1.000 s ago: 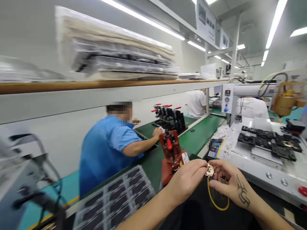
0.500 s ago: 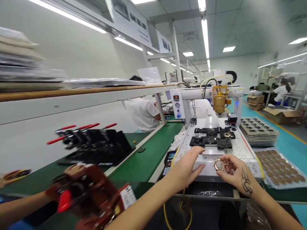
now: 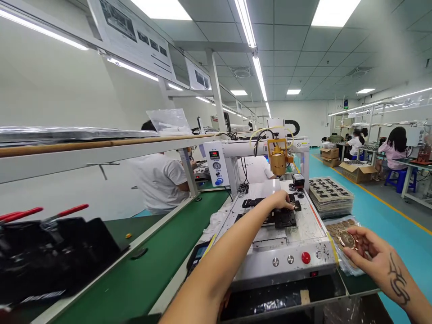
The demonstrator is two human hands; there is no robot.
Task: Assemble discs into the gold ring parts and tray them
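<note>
My right hand [image 3: 373,254] pinches a round rose-gold watch case [image 3: 347,240] between thumb and fingers, held up to the right of the white machine bed [image 3: 305,225]. My left hand [image 3: 281,199] reaches across the bed to the black fixtures [image 3: 285,219]. Its fingertips close on a small shiny metal piece [image 3: 293,205] at the right fixture, which looks like another watch case and is mostly hidden. The left forearm covers part of the fixtures.
A gold dispensing head [image 3: 278,162] hangs over the bed. Buttons, including a red one [image 3: 305,257], line its front. Stacked trays [image 3: 330,191] and a sheet of brown discs [image 3: 334,227] lie at the right. Black clamps with red handles [image 3: 67,211] stand left of the green belt [image 3: 175,243].
My left hand has moved forward from the bed's front edge to the fixtures and closed. The right hand has carried the watch case rightward. The view has turned, and the nearby red-brown clamp device has left it.
</note>
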